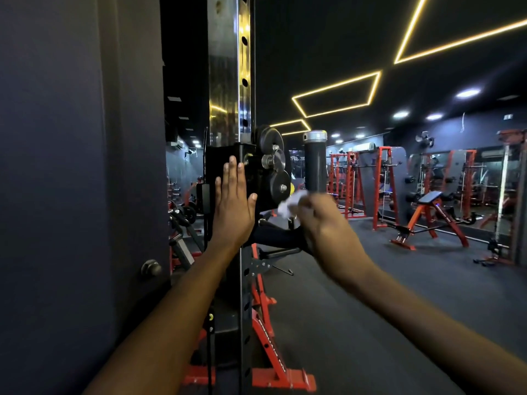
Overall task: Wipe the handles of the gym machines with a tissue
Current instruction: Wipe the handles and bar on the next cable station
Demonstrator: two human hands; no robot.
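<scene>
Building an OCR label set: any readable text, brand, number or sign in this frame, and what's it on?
None can be read.
Red machine leg, low beside the upright post: dark lettering runs along it, too blurred to read.
Small bright sign, high on the far wall: too small to read.
Tissue, handle: no print visible.

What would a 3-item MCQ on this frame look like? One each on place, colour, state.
1. Where is the tissue?
A. at the base of the upright handle
B. on the floor
C. on the bench

2. Colour of the bench frame?
A. blue
B. red-orange
C. white

3. State of the left hand?
A. fist
B. flat, fingers straight against the black carriage
C. holding a bottle

Key: 1 A, the right hand holds the tissue in its grip just below the black handle. 2 B, its legs are red-orange. 3 B, the fingers lie straight on the carriage.
</scene>
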